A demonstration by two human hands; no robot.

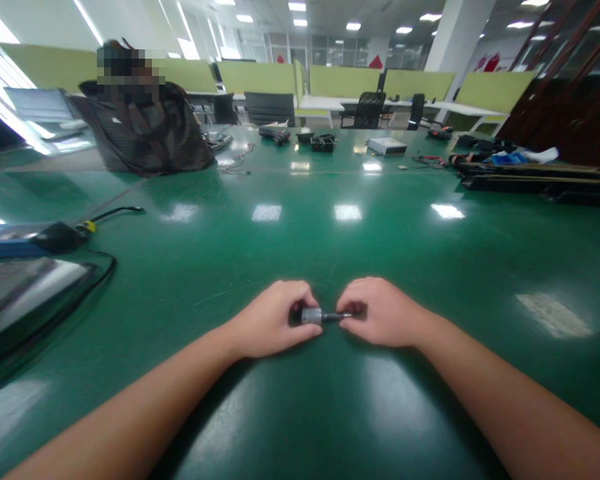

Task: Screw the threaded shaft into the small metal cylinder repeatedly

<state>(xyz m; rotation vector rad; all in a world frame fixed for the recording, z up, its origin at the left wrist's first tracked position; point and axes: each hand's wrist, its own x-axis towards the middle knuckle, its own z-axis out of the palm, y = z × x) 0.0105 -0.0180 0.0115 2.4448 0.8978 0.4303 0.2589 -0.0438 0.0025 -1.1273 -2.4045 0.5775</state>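
A small silver cylinder with a thin dark shaft point(311, 315) lies level between my two hands, just over the green tabletop point(300, 253). My left hand point(275, 320) comes in from the left, thumb and fingers closed around the silver body and its dark back end. From the other side, my right hand point(380, 313) pinches the tip of the shaft between thumb and fingertips. The fingers partly hide both ends of the piece, and its exact kind cannot be made out.
At left lie a blue-edged device point(10, 240) with a black cable and a grey flat device point(25, 287). Beyond them sits a bulky dark bag-like shape point(150, 133), its top pixelated. Small dark parts point(323, 142), a white box point(387, 146) and long black strips point(540, 183) lie further back.
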